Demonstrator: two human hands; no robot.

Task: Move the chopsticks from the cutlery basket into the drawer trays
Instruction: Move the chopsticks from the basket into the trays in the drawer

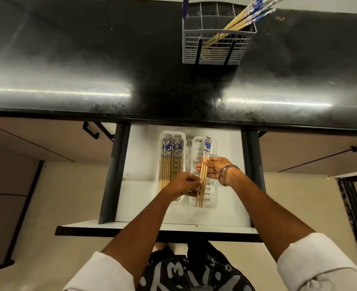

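Currently both hands pinch one chopstick bundle (pixel 204 173) over the right tray (pixel 212 198): left hand (pixel 182 184) low, right hand (pixel 213 168) mid-shaft. More chopsticks sit in the left tray (pixel 161 135).

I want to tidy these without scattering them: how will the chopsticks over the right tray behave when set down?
The held chopsticks look like thin, straight wood, so probably stiff and light. Being slim and smooth, they may roll or fan apart once both hands let go. The right tray has raised walls, which should likely keep them in.
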